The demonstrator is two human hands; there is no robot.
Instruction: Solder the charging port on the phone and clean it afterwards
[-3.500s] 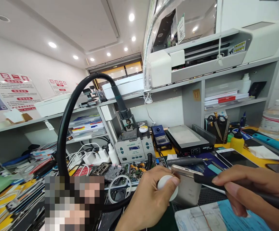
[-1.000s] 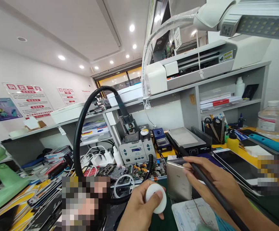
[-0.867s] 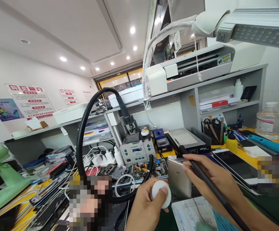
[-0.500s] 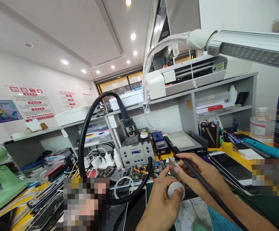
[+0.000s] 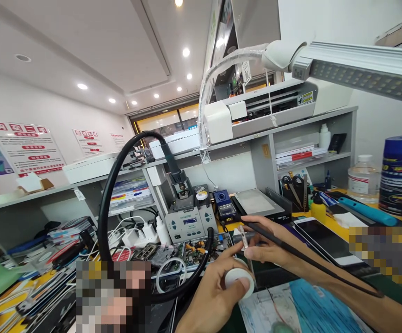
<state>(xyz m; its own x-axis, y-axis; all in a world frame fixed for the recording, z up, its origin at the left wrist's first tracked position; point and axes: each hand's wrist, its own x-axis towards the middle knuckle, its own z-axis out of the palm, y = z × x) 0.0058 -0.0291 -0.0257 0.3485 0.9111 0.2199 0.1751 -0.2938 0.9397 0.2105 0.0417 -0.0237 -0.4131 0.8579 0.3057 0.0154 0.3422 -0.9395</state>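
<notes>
Nearest, the left hand (image 5: pixel 218 289) grips a white spool (image 5: pixel 234 276), now brought up just beside the phone (image 5: pixel 244 240) at its twelve o'clock. The right hand (image 5: pixel 277 256) holds that phone, since turned edge-on, plus a black-handled tool (image 5: pixel 270 236), apparently gathering everything into one work spot. Beyond, toward eleven o'clock, circuit boards (image 5: pixel 191 253) lie before a grey station (image 5: pixel 194 229).

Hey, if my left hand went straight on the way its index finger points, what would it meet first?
Probably the phone, seen edge-on in your right hand. Your left hand, gripping the white spool, has its index fingertip right by it; whether they touch is unclear.
</notes>
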